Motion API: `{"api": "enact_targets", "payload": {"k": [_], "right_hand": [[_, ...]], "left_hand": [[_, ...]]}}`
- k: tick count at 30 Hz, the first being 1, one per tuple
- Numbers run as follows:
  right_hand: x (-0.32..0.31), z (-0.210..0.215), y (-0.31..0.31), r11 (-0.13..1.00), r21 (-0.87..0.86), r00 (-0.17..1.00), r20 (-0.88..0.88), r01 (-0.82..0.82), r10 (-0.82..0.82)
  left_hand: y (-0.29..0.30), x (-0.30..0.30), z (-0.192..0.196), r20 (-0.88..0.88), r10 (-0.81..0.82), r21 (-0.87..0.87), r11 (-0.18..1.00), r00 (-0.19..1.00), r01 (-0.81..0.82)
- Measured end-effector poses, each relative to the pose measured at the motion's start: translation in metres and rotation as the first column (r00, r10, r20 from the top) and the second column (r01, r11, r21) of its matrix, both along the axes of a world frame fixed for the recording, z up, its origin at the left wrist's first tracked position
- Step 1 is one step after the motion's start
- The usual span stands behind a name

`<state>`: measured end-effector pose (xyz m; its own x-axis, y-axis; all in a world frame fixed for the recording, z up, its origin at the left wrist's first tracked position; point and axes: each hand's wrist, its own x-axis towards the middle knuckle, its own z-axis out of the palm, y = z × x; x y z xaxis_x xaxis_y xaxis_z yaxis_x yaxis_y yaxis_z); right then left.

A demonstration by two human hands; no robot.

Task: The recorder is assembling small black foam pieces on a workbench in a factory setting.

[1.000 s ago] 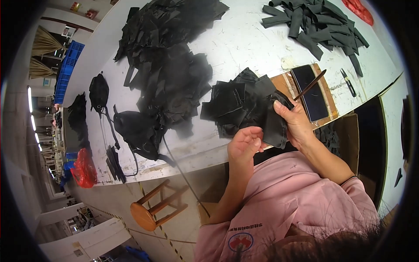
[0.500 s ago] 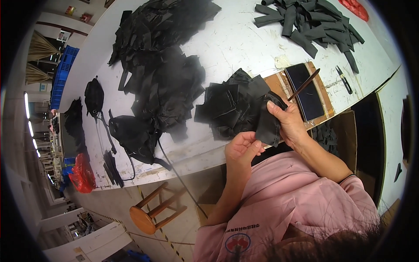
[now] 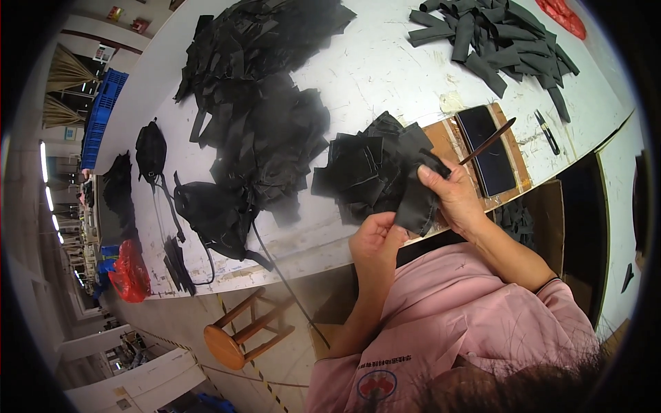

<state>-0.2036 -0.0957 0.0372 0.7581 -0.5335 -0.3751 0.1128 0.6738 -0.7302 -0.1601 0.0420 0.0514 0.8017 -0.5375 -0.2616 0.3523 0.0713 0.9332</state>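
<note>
the dark cloth piece [image 3: 417, 206] is held up between the person's two hands, above the near edge of the desk [image 3: 392, 65] and beside a small heap of similar cloth [image 3: 350, 165]. it looks light and limp, a woven fabric with some body, likely to bend and fold readily rather than break; it does not seem slippery, though a cut edge might fray. the stitched margin and the corners look like the surest places to take hold.

the right grip [image 3: 451, 189] pinches its upper part, thumb on top and fingers behind; a slender dark rod [image 3: 489, 140] juts out of the same hand. the left grip [image 3: 379, 237] appears to pinch the lower corner between thumb and fingertips.

the desk is white, scuffed and strewn with threads. near the right hand lies a phone [image 3: 490, 162] on a brown board [image 3: 438, 140], with a small cutter [image 3: 547, 132] farther right. a large dark cloth pile [image 3: 255, 110] spreads to the left, and folded strips [image 3: 506, 45] lie at the far right.

beyond, a wooden stool [image 3: 227, 346] stands on the floor [image 3: 286, 361], which carries striped tape.
</note>
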Motion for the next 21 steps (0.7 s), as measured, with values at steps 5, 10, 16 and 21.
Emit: {"api": "enact_targets", "payload": {"k": [5, 10, 16, 21], "right_hand": [[-0.007, 0.01, -0.006, 0.358, -0.916, 0.942, -0.264, -0.178, -0.206], [-0.016, 0.03, 0.011, 0.403, -0.899, 0.959, -0.06, -0.173, 0.278], [-0.012, 0.016, 0.014, 0.212, -0.977, 0.982, 0.0, -0.041, 0.19], [-0.011, 0.013, 0.018, -0.101, -0.991, 0.984, -0.098, -0.084, 0.145]], "left_hand": [[0.011, 0.008, 0.011, 0.183, 0.094, 0.008, 0.995, 0.979, -0.097], [0.003, 0.001, 0.001, 0.535, -0.025, 0.183, 0.979, 0.845, -0.087], [-0.011, -0.013, -0.011, 0.693, -0.026, 0.265, 0.939, 0.721, -0.22], [-0.013, -0.013, -0.022, 0.842, -0.008, 0.27, 0.871, 0.539, -0.41]]}}
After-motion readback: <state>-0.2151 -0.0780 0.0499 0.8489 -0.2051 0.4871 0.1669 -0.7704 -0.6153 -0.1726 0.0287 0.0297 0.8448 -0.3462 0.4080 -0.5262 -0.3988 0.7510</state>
